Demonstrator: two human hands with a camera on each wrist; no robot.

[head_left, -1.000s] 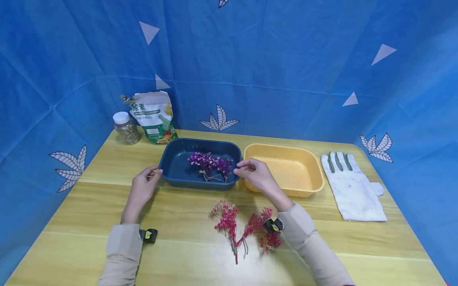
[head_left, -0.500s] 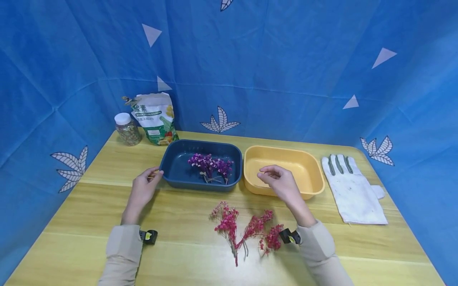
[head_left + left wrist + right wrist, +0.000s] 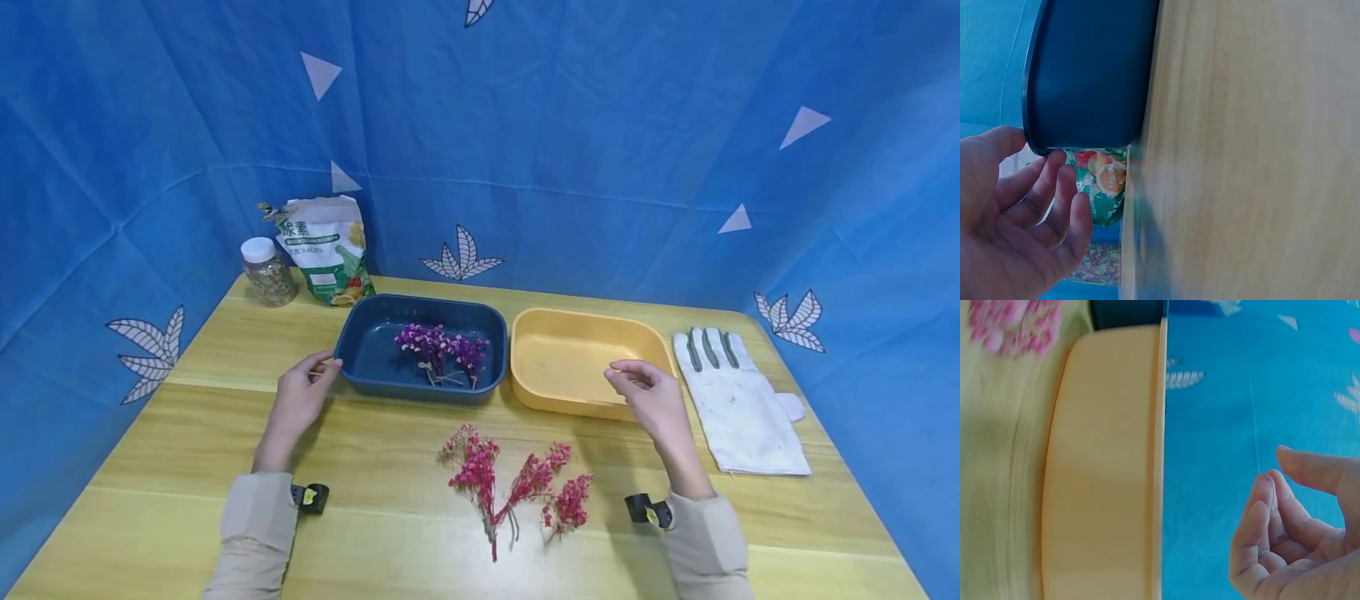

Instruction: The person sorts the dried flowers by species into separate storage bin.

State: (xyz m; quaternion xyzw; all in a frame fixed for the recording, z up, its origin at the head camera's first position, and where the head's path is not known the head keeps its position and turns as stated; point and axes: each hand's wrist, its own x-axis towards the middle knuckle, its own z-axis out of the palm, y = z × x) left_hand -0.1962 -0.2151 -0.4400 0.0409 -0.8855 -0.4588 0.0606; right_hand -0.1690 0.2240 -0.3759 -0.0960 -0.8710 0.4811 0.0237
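Note:
A dark blue basin [image 3: 420, 392] stands left of centre on the table, with purple dried flowers [image 3: 442, 346] lying inside. At its left end my left hand [image 3: 300, 400] pinches the rim between thumb and fingers; the left wrist view has the thumb at the rim's edge and the other fingers curved below it. My right hand [image 3: 656, 404] hovers by the front right corner of a yellow basin [image 3: 570, 406]. In the right wrist view its thumb [image 3: 1310, 469] is apart from the loosely curled fingers, with nothing between them.
Pink dried flower sprigs [image 3: 476, 471] lie on the wooden table in front of the basins. A white work glove [image 3: 750, 417] lies at the right. Back left stand a white-lidded jar [image 3: 270, 279] and a printed bag [image 3: 330, 250], against a blue curtain [image 3: 600, 108].
My right hand has moved right, from the blue basin's right end across the front of the yellow basin to its front right corner. My left hand has stayed at the blue rim.

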